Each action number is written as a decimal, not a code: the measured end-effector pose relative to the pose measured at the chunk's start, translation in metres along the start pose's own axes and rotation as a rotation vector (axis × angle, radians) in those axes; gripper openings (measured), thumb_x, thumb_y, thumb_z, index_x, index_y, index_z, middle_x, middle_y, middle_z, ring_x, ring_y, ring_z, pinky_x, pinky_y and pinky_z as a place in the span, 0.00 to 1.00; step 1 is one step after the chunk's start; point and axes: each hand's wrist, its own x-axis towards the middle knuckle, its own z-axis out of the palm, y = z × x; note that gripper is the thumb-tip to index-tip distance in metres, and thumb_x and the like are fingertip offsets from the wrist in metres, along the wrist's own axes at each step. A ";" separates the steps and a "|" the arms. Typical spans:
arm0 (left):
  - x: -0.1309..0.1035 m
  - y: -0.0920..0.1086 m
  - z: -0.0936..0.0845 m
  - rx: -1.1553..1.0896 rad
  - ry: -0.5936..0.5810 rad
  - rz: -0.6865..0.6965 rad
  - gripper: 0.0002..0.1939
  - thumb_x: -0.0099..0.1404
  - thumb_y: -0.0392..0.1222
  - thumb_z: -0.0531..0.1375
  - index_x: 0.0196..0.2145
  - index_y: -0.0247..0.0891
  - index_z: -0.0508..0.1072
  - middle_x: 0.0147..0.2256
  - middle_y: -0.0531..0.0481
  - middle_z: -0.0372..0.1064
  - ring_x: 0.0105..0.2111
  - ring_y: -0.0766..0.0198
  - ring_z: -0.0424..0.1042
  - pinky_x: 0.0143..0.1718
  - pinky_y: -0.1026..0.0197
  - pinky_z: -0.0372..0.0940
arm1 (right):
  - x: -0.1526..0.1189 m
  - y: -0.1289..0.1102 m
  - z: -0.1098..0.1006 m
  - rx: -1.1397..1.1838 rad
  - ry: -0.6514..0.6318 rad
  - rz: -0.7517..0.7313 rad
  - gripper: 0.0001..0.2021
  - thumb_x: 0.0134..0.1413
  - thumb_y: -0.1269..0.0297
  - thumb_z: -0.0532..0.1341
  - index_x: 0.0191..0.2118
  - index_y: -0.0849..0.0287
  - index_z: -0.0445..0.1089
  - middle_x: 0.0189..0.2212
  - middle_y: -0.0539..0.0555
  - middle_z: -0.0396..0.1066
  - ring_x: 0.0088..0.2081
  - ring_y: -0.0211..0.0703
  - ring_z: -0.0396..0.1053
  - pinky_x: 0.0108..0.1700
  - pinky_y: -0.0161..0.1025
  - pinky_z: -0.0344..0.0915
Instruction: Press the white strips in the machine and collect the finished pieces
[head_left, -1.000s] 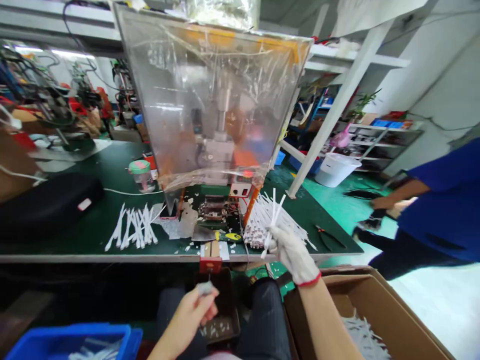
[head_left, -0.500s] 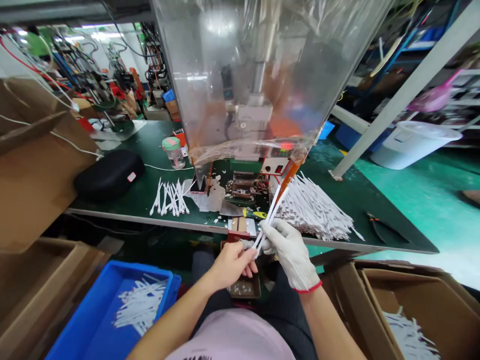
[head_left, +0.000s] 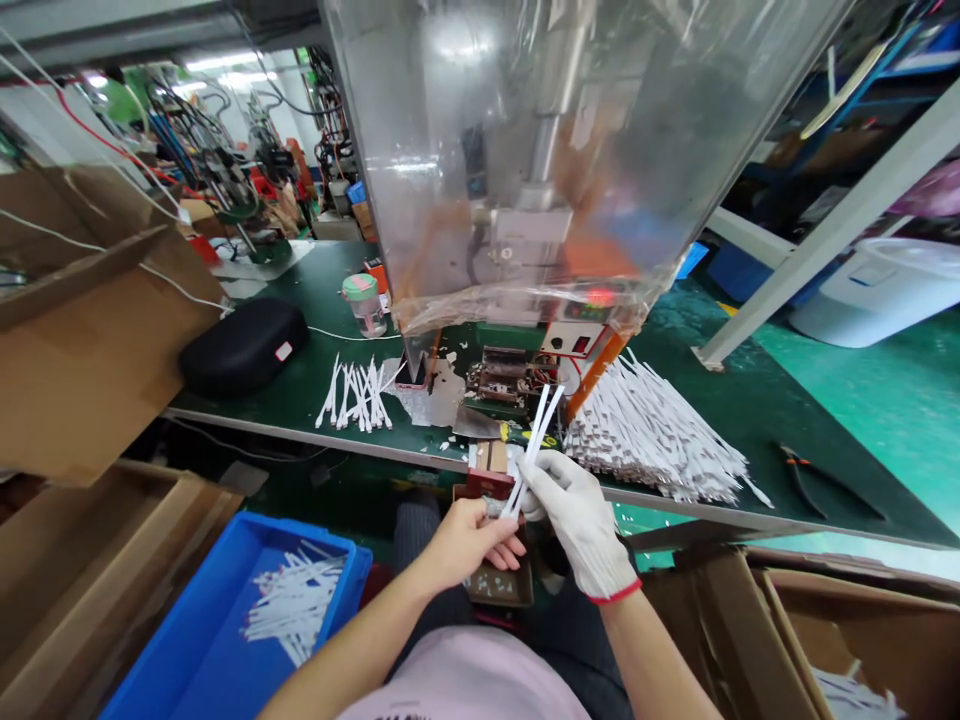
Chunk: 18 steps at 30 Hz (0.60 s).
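- Head view shows a long green surface (head_left: 739, 410), smooth, with a pale straight edge.
- Tall transparent cover (head_left: 442, 190), glossy, with wrinkled plastic film along its bottom; metal machine parts show through it.
- Brown cardboard box (head_left: 82, 350) at the far left, its wide flap standing out; another cardboard box (head_left: 874, 605) is at the lower right.
- Blue plastic bin (head_left: 195, 630), smooth-walled, with narrow white pieces (head_left: 300, 600) lying criss-cross inside.
- Spread heap (head_left: 652, 435) of slim white strips on the surface's right part, its near ends packed closely together.
- Right hand (head_left: 581, 515) in an off-white fabric glove with a red cuff, its fingers clamped on the held strips.
- Left hand (head_left: 471, 540), bare apart from a greyish covering on one fingertip; its fingers curl at the strips' lower ends, but whether they pinch them I cannot tell.
- Black rounded case (head_left: 240, 345) with a small white label.
- Loose bunch (head_left: 354, 395) of white strips, fanned out left of the machine.
- Clear jar (head_left: 365, 308), cylindrical, with a pale green lid.
- Pliers (head_left: 796, 461), slender, dark-handled, lying open near the heap.
- Flat-bladed tool (head_left: 478, 425) with a yellow-and-black handle, lying behind the hands.
- Held strips (head_left: 541, 430), thin, white and straight, tilted between both hands in front of the surface's edge, crossing narrowly.
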 end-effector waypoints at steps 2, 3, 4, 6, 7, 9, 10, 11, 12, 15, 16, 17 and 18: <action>-0.001 -0.001 0.001 -0.042 0.005 -0.008 0.32 0.45 0.66 0.65 0.31 0.31 0.72 0.25 0.45 0.74 0.22 0.64 0.73 0.25 0.64 0.67 | 0.006 0.003 -0.004 0.016 -0.076 0.009 0.21 0.48 0.44 0.64 0.29 0.60 0.68 0.16 0.48 0.65 0.19 0.35 0.62 0.21 0.31 0.60; -0.001 -0.001 0.001 -0.067 0.003 -0.012 0.32 0.45 0.65 0.66 0.32 0.30 0.72 0.24 0.45 0.74 0.22 0.64 0.73 0.25 0.64 0.67 | 0.011 0.005 -0.007 0.016 -0.122 0.017 0.20 0.48 0.44 0.63 0.30 0.61 0.69 0.17 0.48 0.65 0.19 0.34 0.61 0.21 0.31 0.60; -0.002 -0.001 0.001 -0.092 -0.001 -0.018 0.31 0.45 0.64 0.66 0.33 0.30 0.72 0.24 0.46 0.74 0.22 0.64 0.74 0.25 0.64 0.67 | 0.016 0.006 -0.010 0.007 -0.169 0.028 0.20 0.48 0.45 0.64 0.30 0.61 0.69 0.18 0.48 0.65 0.19 0.34 0.61 0.20 0.30 0.59; -0.003 0.001 0.001 -0.141 -0.011 -0.036 0.31 0.45 0.63 0.67 0.32 0.29 0.73 0.23 0.46 0.73 0.22 0.63 0.74 0.24 0.65 0.66 | 0.029 0.006 -0.014 -0.034 -0.243 0.056 0.21 0.47 0.45 0.64 0.27 0.61 0.68 0.17 0.48 0.64 0.17 0.32 0.59 0.19 0.30 0.55; -0.003 0.002 0.000 -0.163 -0.013 -0.047 0.30 0.44 0.62 0.67 0.32 0.29 0.73 0.22 0.45 0.73 0.21 0.63 0.74 0.24 0.65 0.66 | 0.036 0.005 -0.015 -0.057 -0.267 0.066 0.21 0.46 0.45 0.65 0.25 0.61 0.67 0.16 0.47 0.62 0.17 0.31 0.57 0.18 0.29 0.53; -0.002 0.004 -0.002 -0.199 -0.011 -0.063 0.30 0.43 0.61 0.68 0.31 0.29 0.73 0.22 0.45 0.73 0.21 0.62 0.74 0.22 0.65 0.66 | 0.048 0.002 -0.013 -0.077 -0.309 0.077 0.22 0.45 0.44 0.65 0.22 0.61 0.66 0.14 0.46 0.59 0.16 0.30 0.54 0.16 0.29 0.48; -0.001 0.004 -0.004 -0.214 -0.008 -0.067 0.29 0.42 0.60 0.68 0.31 0.29 0.73 0.21 0.45 0.73 0.21 0.62 0.74 0.22 0.66 0.66 | 0.053 0.001 -0.011 -0.062 -0.333 0.085 0.22 0.44 0.45 0.65 0.22 0.61 0.66 0.14 0.46 0.58 0.15 0.30 0.52 0.16 0.29 0.47; 0.001 0.005 -0.005 -0.225 -0.004 -0.066 0.29 0.42 0.59 0.68 0.31 0.29 0.73 0.21 0.45 0.73 0.21 0.62 0.74 0.22 0.66 0.66 | 0.058 0.000 -0.009 -0.030 -0.355 0.096 0.22 0.44 0.45 0.66 0.22 0.62 0.67 0.14 0.46 0.59 0.16 0.29 0.52 0.16 0.29 0.46; 0.002 0.005 -0.007 -0.233 0.003 -0.062 0.29 0.42 0.59 0.68 0.31 0.29 0.73 0.21 0.45 0.73 0.21 0.62 0.74 0.21 0.66 0.65 | 0.062 0.001 -0.005 0.016 -0.374 0.111 0.21 0.43 0.46 0.66 0.22 0.62 0.67 0.14 0.47 0.59 0.16 0.29 0.51 0.17 0.29 0.46; 0.007 0.005 -0.011 -0.246 0.029 -0.042 0.28 0.43 0.58 0.68 0.31 0.29 0.73 0.22 0.45 0.73 0.21 0.61 0.74 0.22 0.66 0.65 | 0.072 0.006 0.004 0.144 -0.376 0.168 0.19 0.39 0.49 0.69 0.23 0.62 0.67 0.15 0.46 0.60 0.16 0.28 0.51 0.17 0.29 0.46; 0.009 0.005 -0.013 -0.246 0.038 -0.038 0.27 0.43 0.58 0.67 0.32 0.29 0.72 0.22 0.45 0.73 0.21 0.61 0.74 0.22 0.66 0.66 | 0.076 0.010 0.007 0.165 -0.356 0.178 0.18 0.39 0.51 0.69 0.23 0.62 0.67 0.15 0.46 0.60 0.16 0.28 0.50 0.17 0.29 0.45; 0.011 0.005 -0.014 -0.246 0.044 -0.038 0.27 0.43 0.57 0.67 0.32 0.29 0.72 0.22 0.45 0.73 0.21 0.61 0.74 0.22 0.66 0.66 | 0.079 0.014 0.010 0.177 -0.333 0.185 0.18 0.38 0.52 0.69 0.23 0.62 0.67 0.15 0.46 0.60 0.16 0.28 0.50 0.17 0.29 0.44; 0.012 0.005 -0.015 -0.245 0.045 -0.040 0.27 0.43 0.57 0.67 0.32 0.29 0.72 0.22 0.45 0.73 0.21 0.61 0.74 0.22 0.65 0.66 | 0.081 0.019 0.012 0.187 -0.308 0.187 0.17 0.38 0.53 0.69 0.23 0.61 0.66 0.15 0.45 0.60 0.15 0.28 0.50 0.17 0.29 0.44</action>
